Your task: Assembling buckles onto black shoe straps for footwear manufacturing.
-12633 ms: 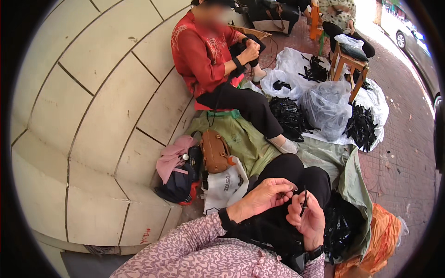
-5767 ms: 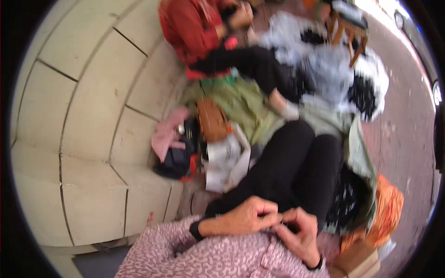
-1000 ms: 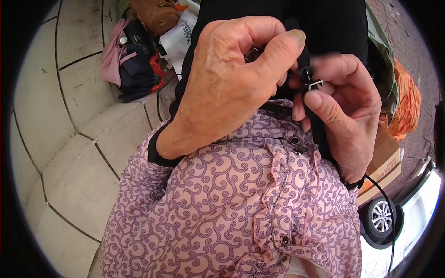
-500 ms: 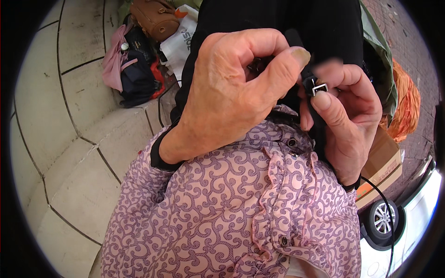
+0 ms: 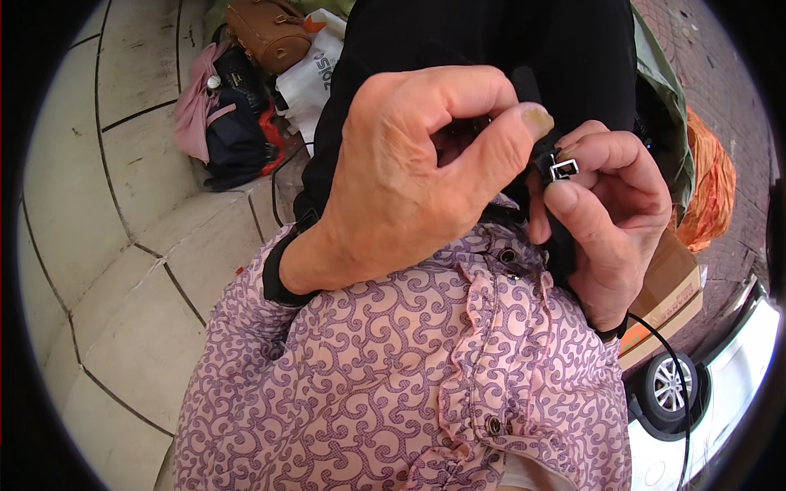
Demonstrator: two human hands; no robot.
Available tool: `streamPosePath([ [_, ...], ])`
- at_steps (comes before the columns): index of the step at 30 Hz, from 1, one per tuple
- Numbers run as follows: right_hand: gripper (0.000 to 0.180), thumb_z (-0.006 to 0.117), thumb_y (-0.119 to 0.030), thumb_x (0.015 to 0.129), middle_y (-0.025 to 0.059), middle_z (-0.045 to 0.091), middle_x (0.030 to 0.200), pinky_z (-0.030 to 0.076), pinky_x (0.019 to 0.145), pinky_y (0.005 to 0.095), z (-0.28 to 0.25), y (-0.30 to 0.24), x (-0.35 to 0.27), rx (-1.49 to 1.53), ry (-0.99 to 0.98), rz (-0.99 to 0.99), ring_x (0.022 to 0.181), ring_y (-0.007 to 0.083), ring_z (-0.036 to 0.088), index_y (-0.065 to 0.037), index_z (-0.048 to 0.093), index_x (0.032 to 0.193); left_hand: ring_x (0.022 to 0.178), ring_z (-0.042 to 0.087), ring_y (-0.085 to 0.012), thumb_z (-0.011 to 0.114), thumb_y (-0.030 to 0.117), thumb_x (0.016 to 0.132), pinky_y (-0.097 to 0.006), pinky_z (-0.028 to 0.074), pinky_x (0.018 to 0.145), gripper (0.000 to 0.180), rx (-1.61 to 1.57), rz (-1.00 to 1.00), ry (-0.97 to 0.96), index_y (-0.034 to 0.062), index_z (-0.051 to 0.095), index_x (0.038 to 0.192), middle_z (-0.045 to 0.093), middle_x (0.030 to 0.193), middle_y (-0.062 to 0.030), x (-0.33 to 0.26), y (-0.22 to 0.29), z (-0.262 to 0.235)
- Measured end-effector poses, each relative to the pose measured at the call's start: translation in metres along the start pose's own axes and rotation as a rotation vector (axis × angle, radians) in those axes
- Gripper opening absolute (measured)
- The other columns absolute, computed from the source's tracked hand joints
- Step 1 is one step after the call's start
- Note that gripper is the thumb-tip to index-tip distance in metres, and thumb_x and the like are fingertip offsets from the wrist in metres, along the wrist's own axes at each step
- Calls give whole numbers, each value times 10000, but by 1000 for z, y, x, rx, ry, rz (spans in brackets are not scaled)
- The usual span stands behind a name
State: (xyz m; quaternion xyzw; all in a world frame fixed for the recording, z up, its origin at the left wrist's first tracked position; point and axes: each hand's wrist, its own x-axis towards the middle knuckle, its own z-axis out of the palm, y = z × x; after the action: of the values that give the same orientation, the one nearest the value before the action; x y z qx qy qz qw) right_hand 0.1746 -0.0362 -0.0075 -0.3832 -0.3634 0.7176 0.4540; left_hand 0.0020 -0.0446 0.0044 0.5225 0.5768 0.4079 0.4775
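A narrow black strap (image 5: 526, 84) with a small silver buckle (image 5: 564, 169) is between my hands, above my lap. My left hand (image 5: 426, 164) is closed, thumb and index finger pinching the strap just left of the buckle. Its other fingers are curled out of sight behind the palm. My right hand (image 5: 614, 213) is closed around the strap on the other side, index finger and thumb bent close about the buckle. The metal frame stands tilted up from the strap. The strap's lower part runs dark against my clothing, and its far end cannot be made out.
To the left lie a brown handbag (image 5: 264, 41), a white printed bag (image 5: 315, 78) and a dark bag (image 5: 237, 139) on pale tiles. At right are an orange crumpled bag (image 5: 708, 184), a cardboard box (image 5: 663, 286), a black cable (image 5: 675, 360) and a white car (image 5: 737, 385).
My right thumb has slid slightly down from the buckle, whose frame now shows more fully. The left hand keeps its pinch. The whole view has shifted a little.
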Motion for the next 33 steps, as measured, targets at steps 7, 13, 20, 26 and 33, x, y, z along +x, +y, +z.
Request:
streamPosePath([
  [7,173,690,31,781,157,581,853,450,479,200,-3,3,0,-2,-10,-76,546,128,523,60,578,910,548,460,-26,643,70,906,-196,319,472,174,-34,203,58,-27,615,764,540,645,-3,0,-5,7],
  [13,153,685,32,792,154,575,856,435,469,204,-3,2,0,8,-14,-70,549,131,528,56,570,890,535,444,-82,657,-15,852,-248,293,458,132,106,454,9,-55,584,749,509,629,-46,8,-8,1],
  [20,166,694,20,796,123,561,821,416,463,194,-3,1,1,15,-29,-67,545,118,524,59,572,902,517,436,-120,676,-35,812,-264,286,456,124,81,545,20,-55,579,737,486,620,-57,11,-12,4],
  [26,180,702,7,794,133,579,814,417,467,191,-3,-1,2,-11,-12,-15,534,111,521,60,576,911,518,452,-113,669,-1,839,-247,315,468,146,130,599,77,-50,576,737,497,616,-54,10,-14,6],
  [33,284,737,-70,792,201,613,879,471,512,214,-10,-5,1,28,-16,95,570,137,579,60,554,966,549,484,-28,599,149,956,-186,360,489,253,-85,58,-19,-12,621,762,558,643,2,1,-7,5],
])
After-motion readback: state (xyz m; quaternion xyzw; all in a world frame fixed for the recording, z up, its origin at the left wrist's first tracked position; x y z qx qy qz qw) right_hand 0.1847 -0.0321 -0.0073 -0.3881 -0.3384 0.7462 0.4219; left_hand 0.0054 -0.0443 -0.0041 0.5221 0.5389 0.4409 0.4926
